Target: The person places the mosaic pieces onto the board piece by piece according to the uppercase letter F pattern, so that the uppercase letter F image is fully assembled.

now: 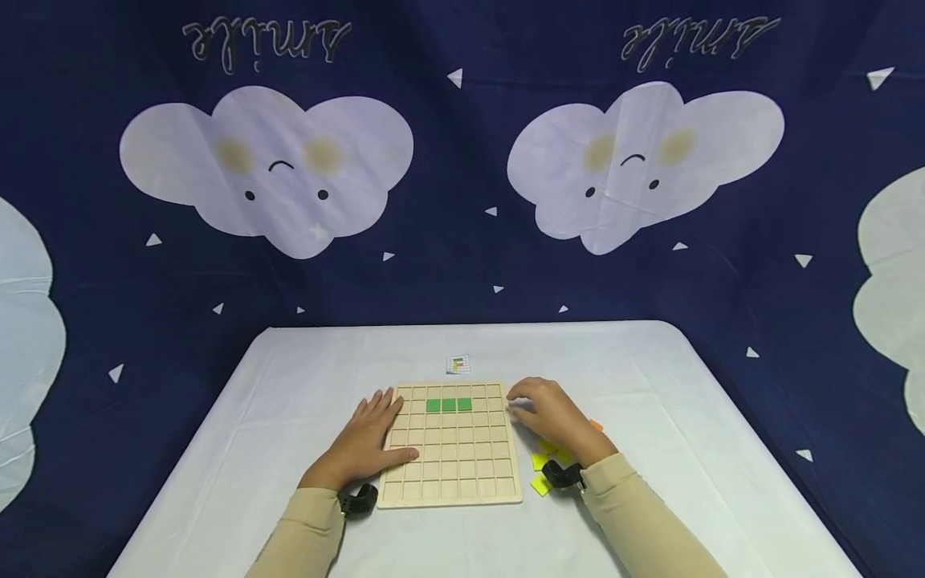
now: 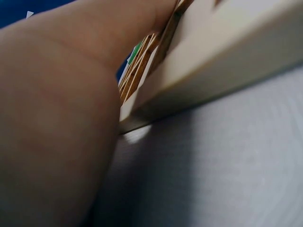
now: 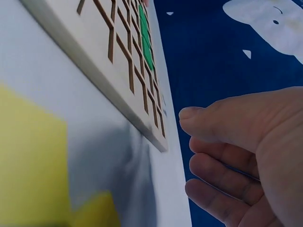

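Two hands working the board [image 1: 450,444]: left hand [image 1: 368,440] lying flat, pinning its edge; right hand [image 1: 552,417] hovering empty, relaxed, yellow tiles [image 1: 540,472] underneath.

Table [image 1: 238,449]: white cloth cover, rounded far corners, standing before a dark blue backdrop.

Lying directly on it:
- Wooden grid board [image 1: 451,443], flat, between the two hands; its left edge lies under the left hand [image 1: 368,441], its upper right corner just beside the fingertips of the right hand [image 1: 552,417]. Three green tiles [image 1: 449,405] sit in a row in its second row of cells.
- Yellow tiles [image 1: 540,484], loose, just right of the board, beside and partly under the right wrist.
- Orange tile [image 1: 596,425], only an edge showing past the right hand.
- Small printed card [image 1: 458,365], beyond the board's far edge, well apart from both hands.
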Motion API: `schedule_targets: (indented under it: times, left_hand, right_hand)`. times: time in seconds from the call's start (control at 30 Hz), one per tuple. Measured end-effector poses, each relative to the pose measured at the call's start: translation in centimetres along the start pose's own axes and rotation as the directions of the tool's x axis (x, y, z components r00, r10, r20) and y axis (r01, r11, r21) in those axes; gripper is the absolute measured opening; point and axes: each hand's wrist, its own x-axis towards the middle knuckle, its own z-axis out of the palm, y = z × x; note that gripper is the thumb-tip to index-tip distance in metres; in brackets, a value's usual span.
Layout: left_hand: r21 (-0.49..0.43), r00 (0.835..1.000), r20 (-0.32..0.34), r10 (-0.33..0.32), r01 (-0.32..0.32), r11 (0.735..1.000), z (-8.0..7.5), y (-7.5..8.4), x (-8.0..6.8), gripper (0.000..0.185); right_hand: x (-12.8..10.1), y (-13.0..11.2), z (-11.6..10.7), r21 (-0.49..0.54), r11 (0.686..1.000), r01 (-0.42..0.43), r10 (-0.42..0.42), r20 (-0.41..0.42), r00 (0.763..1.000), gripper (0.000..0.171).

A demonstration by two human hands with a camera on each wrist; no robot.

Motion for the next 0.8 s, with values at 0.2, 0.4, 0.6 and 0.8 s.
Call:
schedule_targets:
  times: [0.2, 0.4, 0.6, 0.8]
  left_hand:
    - [0.004, 1.000, -0.005, 0.004, -0.004, 1.000, 0.0, 0.0, 0.1, 0.112]
    - [0.009, 1.000, -0.002, 0.008, -0.008, 1.000, 0.1, 0.0, 0.0, 0.112]
    - [0.008, 1.000, -0.008, 0.010, -0.010, 1.000, 0.1, 0.1, -0.1, 0.111]
    - [0.002, 1.000, -0.008, 0.008, -0.008, 1.000, 0.0, 0.2, -0.1, 0.111]
  right_hand:
    - [-0.8, 0.6, -1.0, -0.005, 1.000, -0.022, 0.022, -0.021, 1.000, 0.019]
    - [-1.8, 1.4, -1.6, -0.016, 0.999, -0.047, 0.047, 0.023, 0.999, 0.019]
    - [-3.0, 2.4, -2.1, -0.034, 0.999, -0.041, 0.043, 0.057, 0.997, 0.020]
    - [-4.0, 2.9, -2.5, -0.010, 0.998, -0.063, 0.064, 0.090, 0.994, 0.023]
